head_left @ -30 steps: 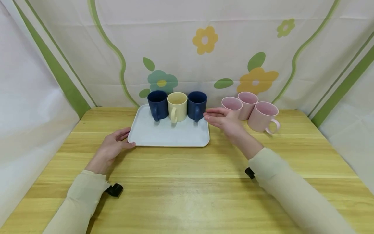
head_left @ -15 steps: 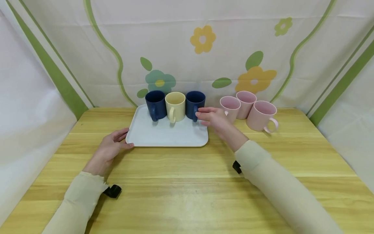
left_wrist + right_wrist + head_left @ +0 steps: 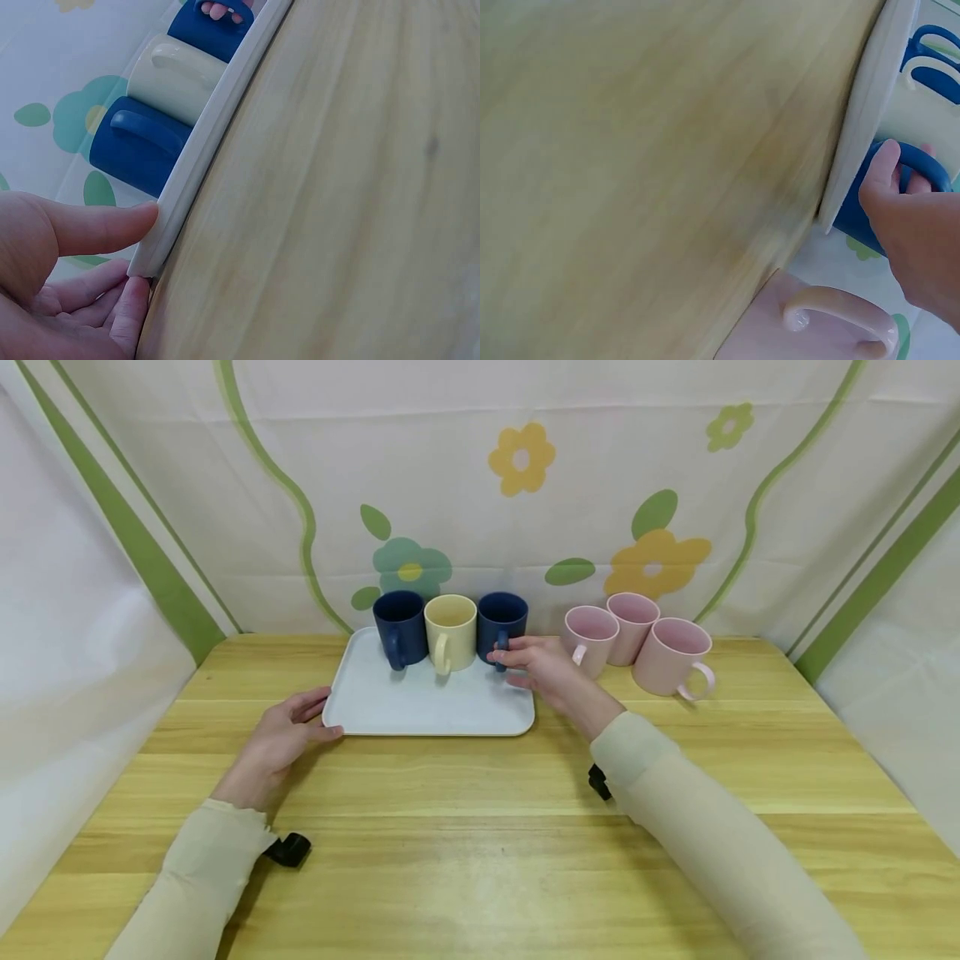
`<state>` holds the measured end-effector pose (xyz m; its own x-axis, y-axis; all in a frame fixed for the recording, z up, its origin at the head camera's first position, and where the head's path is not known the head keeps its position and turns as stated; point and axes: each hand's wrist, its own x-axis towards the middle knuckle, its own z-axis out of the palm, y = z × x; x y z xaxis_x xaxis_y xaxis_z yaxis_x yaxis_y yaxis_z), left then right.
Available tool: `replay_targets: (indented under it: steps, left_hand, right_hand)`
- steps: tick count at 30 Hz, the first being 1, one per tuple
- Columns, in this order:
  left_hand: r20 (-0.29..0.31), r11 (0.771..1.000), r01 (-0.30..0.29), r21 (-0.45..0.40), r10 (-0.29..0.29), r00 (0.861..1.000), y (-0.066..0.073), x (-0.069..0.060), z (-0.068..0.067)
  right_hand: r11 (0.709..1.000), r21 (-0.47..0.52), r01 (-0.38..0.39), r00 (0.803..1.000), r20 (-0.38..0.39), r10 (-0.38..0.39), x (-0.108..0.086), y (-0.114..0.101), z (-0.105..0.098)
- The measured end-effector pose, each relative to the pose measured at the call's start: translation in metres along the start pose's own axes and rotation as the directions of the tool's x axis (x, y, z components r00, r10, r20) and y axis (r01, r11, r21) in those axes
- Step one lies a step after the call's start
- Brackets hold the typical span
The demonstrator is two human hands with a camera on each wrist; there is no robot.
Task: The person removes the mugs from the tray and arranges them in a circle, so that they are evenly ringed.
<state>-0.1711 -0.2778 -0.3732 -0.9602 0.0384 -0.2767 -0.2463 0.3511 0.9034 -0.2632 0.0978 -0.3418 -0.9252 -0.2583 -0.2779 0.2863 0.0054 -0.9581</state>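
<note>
On a white tray (image 3: pixel 431 710) stand two dark blue mugs with a cream mug (image 3: pixel 450 631) between them, handles facing the near side. My right hand (image 3: pixel 551 672) holds the handle of the right blue mug (image 3: pixel 498 610); in the right wrist view, thumb and fingers curl about that handle (image 3: pixel 922 159). The left blue mug (image 3: pixel 399 625) stands untouched. At the tray's near left corner my left hand (image 3: pixel 281 739) grips the edge, with the thumb (image 3: pixel 112 227) on the rim and fingers around the corner, as the left wrist view shows.
Three pink mugs stand together on the wooden table (image 3: pixel 465 852) right of the tray; the nearest pink mug (image 3: pixel 672 658) has its handle turned right. My right forearm passes in front of them. A flowered white curtain (image 3: pixel 450 468) hangs behind the table.
My right hand has moved left from beside the right blue mug and has taken hold of its handle. The left hand stays at the tray corner, and the mugs have not moved.
</note>
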Motion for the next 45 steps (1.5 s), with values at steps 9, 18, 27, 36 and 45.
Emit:
replay_targets:
  steps: [9, 18, 27, 36, 45]
  left_hand:
    - [-0.002, 1.0, -0.001, -0.02, 0.001, 1.0, -0.002, 0.002, 0.001]
    - [0.004, 1.0, -0.001, -0.026, 0.001, 1.0, 0.0, 0.001, 0.001]
    - [-0.001, 1.0, 0.0, -0.03, 0.0, 1.0, 0.001, 0.0, 0.001]
    - [0.003, 1.0, -0.005, -0.029, 0.005, 1.0, 0.0, 0.002, 0.0]
    - [0.001, 1.0, -0.005, -0.025, 0.005, 1.0, -0.002, 0.003, -0.001]
  right_hand:
    - [0.997, 0.081, -0.018, 0.996, 0.092, 0.011, 0.007, 0.004, -0.003]
    - [0.996, 0.087, -0.003, 0.996, 0.084, -0.004, 0.008, 0.008, 0.003]
    - [0.991, 0.132, -0.007, 0.997, 0.072, -0.003, 0.002, 0.01, 0.007]
    - [0.995, 0.098, 0.03, 1.0, -0.007, -0.03, -0.006, 0.01, 0.004]
    - [0.996, 0.08, -0.024, 1.0, 0.004, 0.023, -0.012, 0.011, 0.005]
